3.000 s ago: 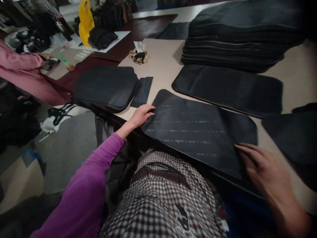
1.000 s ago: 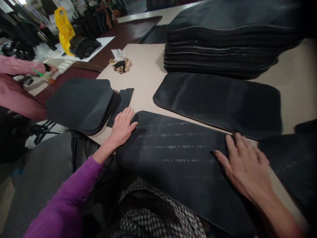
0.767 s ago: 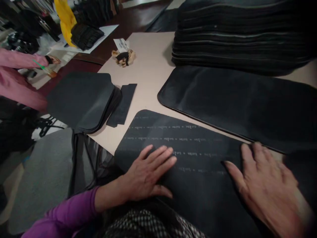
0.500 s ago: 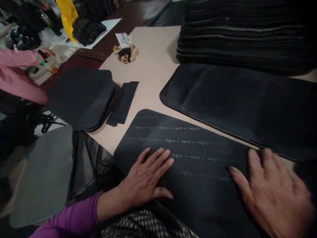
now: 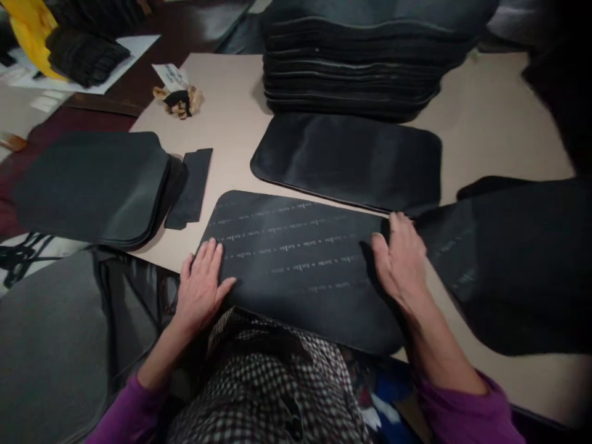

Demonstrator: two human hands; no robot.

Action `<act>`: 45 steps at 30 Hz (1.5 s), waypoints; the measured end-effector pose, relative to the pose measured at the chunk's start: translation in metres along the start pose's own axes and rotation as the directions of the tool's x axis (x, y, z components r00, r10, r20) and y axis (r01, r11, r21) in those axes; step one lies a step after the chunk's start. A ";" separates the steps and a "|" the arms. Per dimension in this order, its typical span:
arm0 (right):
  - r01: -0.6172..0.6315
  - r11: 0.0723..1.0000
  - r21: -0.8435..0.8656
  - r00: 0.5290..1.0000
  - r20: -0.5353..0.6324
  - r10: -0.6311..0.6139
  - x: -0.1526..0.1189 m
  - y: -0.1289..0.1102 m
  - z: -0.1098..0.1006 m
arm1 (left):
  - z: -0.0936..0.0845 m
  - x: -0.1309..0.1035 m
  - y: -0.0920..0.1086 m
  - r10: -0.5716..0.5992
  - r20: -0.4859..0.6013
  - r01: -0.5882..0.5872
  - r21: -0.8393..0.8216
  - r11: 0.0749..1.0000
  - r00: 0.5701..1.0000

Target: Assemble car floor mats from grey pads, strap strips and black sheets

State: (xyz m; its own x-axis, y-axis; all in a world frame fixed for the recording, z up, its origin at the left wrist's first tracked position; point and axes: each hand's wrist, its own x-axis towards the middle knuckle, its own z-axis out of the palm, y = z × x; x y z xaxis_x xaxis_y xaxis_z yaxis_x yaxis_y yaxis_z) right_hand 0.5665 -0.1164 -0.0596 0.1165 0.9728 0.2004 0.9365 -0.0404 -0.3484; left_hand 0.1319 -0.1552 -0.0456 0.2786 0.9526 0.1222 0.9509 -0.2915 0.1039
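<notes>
A dark panel with rows of pale printed lettering [image 5: 296, 265] lies flat at the table's near edge. My left hand [image 5: 201, 280] rests on its left edge, fingers apart and nothing grasped. On the panel's right edge lies my right hand [image 5: 400, 256], open, thumb spread from the fingers. Just behind is a plain dark panel [image 5: 346, 160], and beyond that a tall stack of dark panels [image 5: 361, 68]. To the right lies another dark panel [image 5: 518, 265] with faint lettering.
A pile of dark panels [image 5: 92, 185] sits at the left beside a narrow dark strip [image 5: 192, 188]. Crumpled scraps [image 5: 180, 102] lie on the pale table [image 5: 226, 86]. A grey panel [image 5: 50, 345] is at the lower left, and a yellow item [image 5: 32, 31] is at the upper left.
The view has shifted right, bringing the right-hand panel into sight. My left hand has moved to the printed panel's left edge. Both hands remain on the panel.
</notes>
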 end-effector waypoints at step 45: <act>-0.505 0.007 0.863 0.820 0.477 0.317 -0.222 -0.052 -0.015 | 0.007 -0.076 -0.028 0.173 -0.257 -0.214 -0.142 0.967 0.951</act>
State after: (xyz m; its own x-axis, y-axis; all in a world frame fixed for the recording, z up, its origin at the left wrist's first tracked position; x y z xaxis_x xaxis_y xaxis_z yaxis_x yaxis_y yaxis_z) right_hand 0.4965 -0.3340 -0.0726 0.2342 0.8937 -0.3828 -0.3380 -0.2943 -0.8939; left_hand 0.0854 -0.2190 -0.0645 0.3944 0.8331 0.3878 0.8405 -0.4977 0.2143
